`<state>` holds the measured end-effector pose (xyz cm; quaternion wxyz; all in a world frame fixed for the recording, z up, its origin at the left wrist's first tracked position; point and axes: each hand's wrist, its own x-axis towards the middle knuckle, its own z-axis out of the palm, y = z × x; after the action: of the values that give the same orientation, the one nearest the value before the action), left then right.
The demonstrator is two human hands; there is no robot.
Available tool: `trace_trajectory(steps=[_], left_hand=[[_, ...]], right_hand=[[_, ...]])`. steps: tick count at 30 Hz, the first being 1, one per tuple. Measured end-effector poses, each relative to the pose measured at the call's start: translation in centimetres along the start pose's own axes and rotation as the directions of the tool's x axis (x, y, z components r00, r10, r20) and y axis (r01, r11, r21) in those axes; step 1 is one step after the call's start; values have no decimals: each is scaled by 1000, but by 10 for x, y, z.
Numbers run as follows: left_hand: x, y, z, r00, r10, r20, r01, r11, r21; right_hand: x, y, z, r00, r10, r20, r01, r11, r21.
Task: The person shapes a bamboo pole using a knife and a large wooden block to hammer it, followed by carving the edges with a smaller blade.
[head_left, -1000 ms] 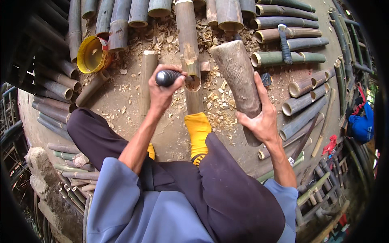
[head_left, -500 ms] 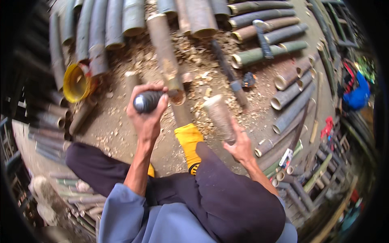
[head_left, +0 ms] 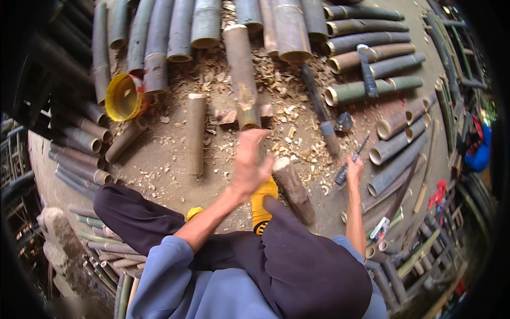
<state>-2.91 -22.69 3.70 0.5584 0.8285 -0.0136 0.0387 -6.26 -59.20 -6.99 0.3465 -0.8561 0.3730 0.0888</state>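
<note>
My left hand [head_left: 251, 165], blurred by motion, is stretched out with fingers extended, just below the lower end of a brown bamboo tube [head_left: 241, 69]. Whether it touches the tube I cannot tell. That tube lies pointing toward me, its near end scraped pale. At the right, my right hand [head_left: 355, 169] is closed on a slim tool with a dark handle [head_left: 341, 176] and a thin shaft pointing away from me. Between the hands, by my knee, a short rough wooden billet [head_left: 293, 190] rests on the ground. My foot in a yellow sock [head_left: 262, 204] is beside it.
Rows of bamboo tubes [head_left: 157, 48] line the far side, with more tubes [head_left: 396, 165] at the right. A yellow bucket [head_left: 121, 100] lies tipped at the left. A dark long-bladed tool [head_left: 317, 109] lies among wood shavings [head_left: 289, 127]. One short tube [head_left: 195, 135] stands apart.
The billet has left my right hand and lies on the ground. The dark-handled tool from my left hand appears to be in my right hand. My left hand has moved right and opened.
</note>
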Motion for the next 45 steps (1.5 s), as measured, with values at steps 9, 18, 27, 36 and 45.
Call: trace_trajectory(steps=[9, 18, 27, 36, 45], left_hand=[[-17, -89, -61, 823, -568, 16, 568, 820, -70], [-37, -127, 5, 736, -620, 272, 672, 717, -184], [-45, -130, 31, 708, -550, 444, 691, 409, -595], [2, -32, -48, 927, -354, 123, 332, 624, -707], [51, 119, -208, 818, 28, -575, -519, 467, -716]], right_hand=[[-110, 15, 12, 899, -433, -59, 366, 819, -442], [-238, 44, 93, 850, -197, 488, 359, 895, -264], [-241, 15, 115, 848, -304, 433, 386, 916, -113], [-287, 38, -8, 886, -308, 346, 326, 945, 7], [-290, 48, -42, 885, -321, 336, 318, 946, 66]])
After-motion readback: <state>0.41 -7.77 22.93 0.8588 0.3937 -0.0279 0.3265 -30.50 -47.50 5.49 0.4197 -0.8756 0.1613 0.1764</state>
